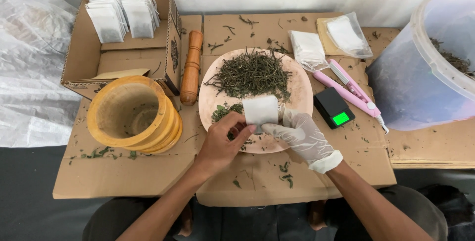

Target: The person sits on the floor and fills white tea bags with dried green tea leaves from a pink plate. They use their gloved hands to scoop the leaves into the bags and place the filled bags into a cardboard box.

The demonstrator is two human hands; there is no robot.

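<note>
Both forearms entered from the bottom edge, elbows cut off by the frame. The bare left hand [221, 142] and the gloved right hand [301, 134] met over the near rim of the round pinkish plate [302, 92]. Between them stood a small white filter bag [261, 111], pinched at its lower corners: left fingertips closed on the lower left corner, right thumb and forefinger closed on the lower right. The bag was nearly square, with no clear long axis, standing roughly upright with its top edge pointing away from the person, toward the heap of dried green leaves [251, 74] on the plate. Whether its mouth was open could not be made out. Crumbled leaf lay under the left hand, partly hidden. Left of the plate sat a wooden mortar [129, 113], a wooden pestle [191, 68] lying just beyond. Right of the plate were a small black scale [334, 107] and a pink sealing tool [349, 88]. Farther off, a cardboard box [84, 55] held more white bags, and a large translucent tub [420, 72] was cut off at the right edge.
</note>
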